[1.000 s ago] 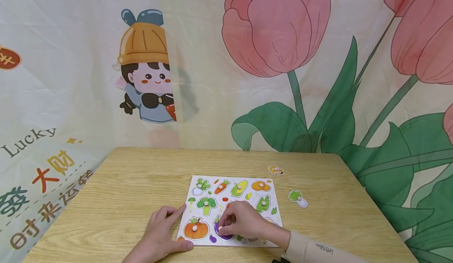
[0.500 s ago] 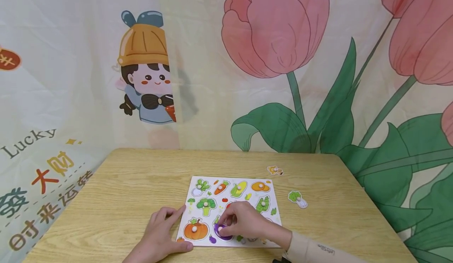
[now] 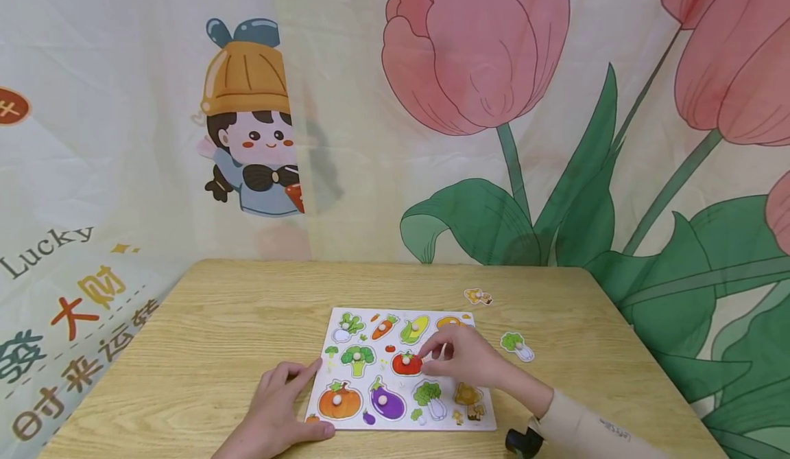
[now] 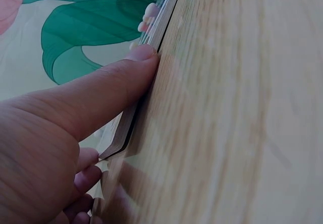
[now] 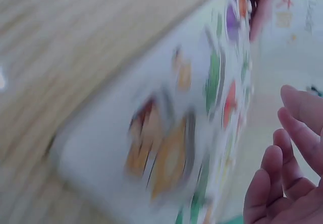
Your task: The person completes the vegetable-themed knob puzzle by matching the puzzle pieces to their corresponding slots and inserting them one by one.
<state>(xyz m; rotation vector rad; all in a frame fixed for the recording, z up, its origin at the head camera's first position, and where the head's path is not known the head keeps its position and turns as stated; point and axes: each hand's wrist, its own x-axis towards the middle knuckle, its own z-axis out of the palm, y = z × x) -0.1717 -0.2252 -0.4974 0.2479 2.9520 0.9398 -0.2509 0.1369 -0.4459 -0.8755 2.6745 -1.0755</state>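
The knobbed vegetable puzzle board (image 3: 404, 313) lies flat on the table. My left hand (image 3: 278, 404) steadies it at the near left corner, the thumb along the front edge and the index finger at the left side; in the left wrist view that thumb (image 4: 116, 85) presses the edge. The purple eggplant piece (image 3: 389, 404) sits in its recess. Above the board's right part, close to the tomato piece (image 3: 405, 364), my right hand (image 3: 465, 356) has nothing between its fingers. Also in place are the pumpkin (image 3: 341, 402) and broccoli (image 3: 358, 357) pieces. The bok choy picture (image 3: 430, 399) and mushroom picture (image 3: 470, 398) show no knob.
Right of the board, two loose pieces lie on the wooden table (image 3: 234, 322): a bok choy piece (image 3: 516, 346) and, farther back, a mushroom piece (image 3: 478, 297). Behind the table hangs a printed curtain (image 3: 352, 136). A black device (image 3: 524, 440) sits under the right wrist.
My right hand has let go of the eggplant piece's knob and moved up and to the right, uncovering the eggplant, bok choy and mushroom spots. The left hand stays at the board's corner.
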